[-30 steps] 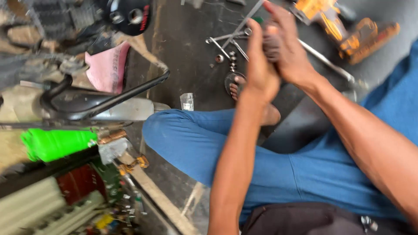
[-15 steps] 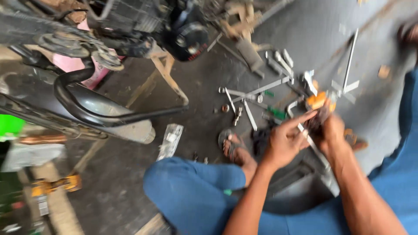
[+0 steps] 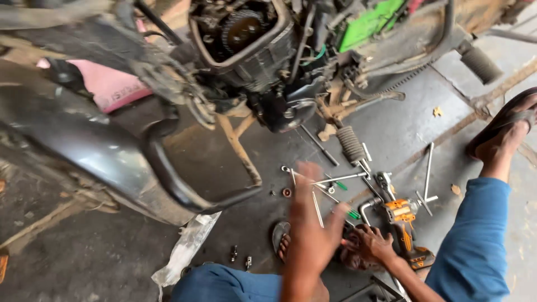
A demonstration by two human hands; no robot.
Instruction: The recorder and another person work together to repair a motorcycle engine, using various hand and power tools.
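Note:
My left hand (image 3: 311,223) is raised and motion-blurred over the floor, fingers stretched up, holding nothing. Just behind it several wrenches and long metal rods (image 3: 335,180) lie scattered, along with green-handled screwdrivers (image 3: 352,213). My right hand (image 3: 369,244) is lower, fingers curled down on a dark object on the floor. It sits right beside an orange power driver (image 3: 404,215). What the right hand grips is hidden. My blue trouser legs (image 3: 475,246) frame both hands.
A stripped motorcycle engine (image 3: 257,56) stands ahead, with a black exhaust pipe (image 3: 168,173) curving left. A T-handle wrench (image 3: 428,179), a ribbed foot peg (image 3: 351,144), a white rag (image 3: 187,249), a pink cloth (image 3: 106,86) and my sandalled feet (image 3: 503,134) surround the tools.
The view swung up toward the engine. My hands, held together over the tools before, have parted: the left rose and blurred, while the right dropped beside the orange driver.

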